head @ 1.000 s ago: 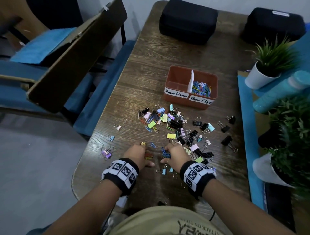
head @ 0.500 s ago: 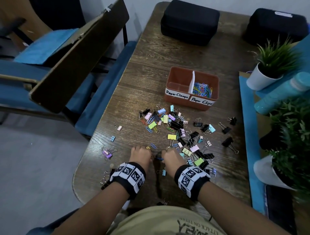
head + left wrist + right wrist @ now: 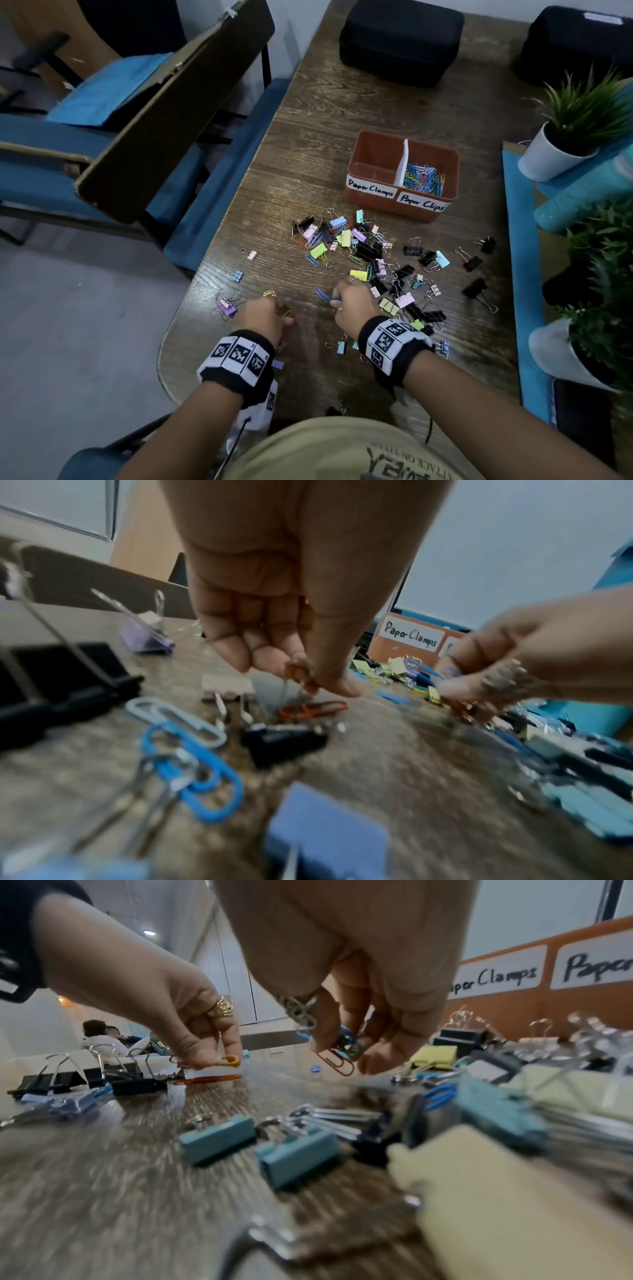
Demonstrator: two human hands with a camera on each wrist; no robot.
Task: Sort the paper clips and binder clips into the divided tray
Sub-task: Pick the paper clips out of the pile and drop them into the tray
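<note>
Currently we log, taking the tray [image 3: 356, 178] as our landmark: it is a brown box standing on the wooden table [image 3: 308, 130], split by a white divider [image 3: 401, 161] into a left compartment labelled "Paper Clamps" and a right one labelled "Paper Clips". We see a heap of coloured paper clips [image 3: 424, 178] in the right compartment; the left compartment shows only its floor. Just in front of the tray we count a loose scatter of binder clips [image 3: 363, 250], black, yellow, pink, blue and purple, with stray paper clips mixed in, spreading toward us and to the tray's right. Well in front of the tray, near the table's edge, our left hand [image 3: 265, 317] has thumb and fingers curled and pinching a yellow paper clip [image 3: 228, 1060] at the table surface, an orange paper clip [image 3: 313, 708] lying flat just beside it. Our right hand [image 3: 352, 306] sits near the left one, at the edge of the scatter, fingers curled round a small bunch of paper clips [image 3: 342, 1050], blue, green and dark. Left of the left hand lies a purple binder clip [image 3: 227, 307]. Behind the tray we note two black cases [image 3: 400, 37]; to its right, potted plants [image 3: 579, 123] on a blue mat [image 3: 520, 240].
</note>
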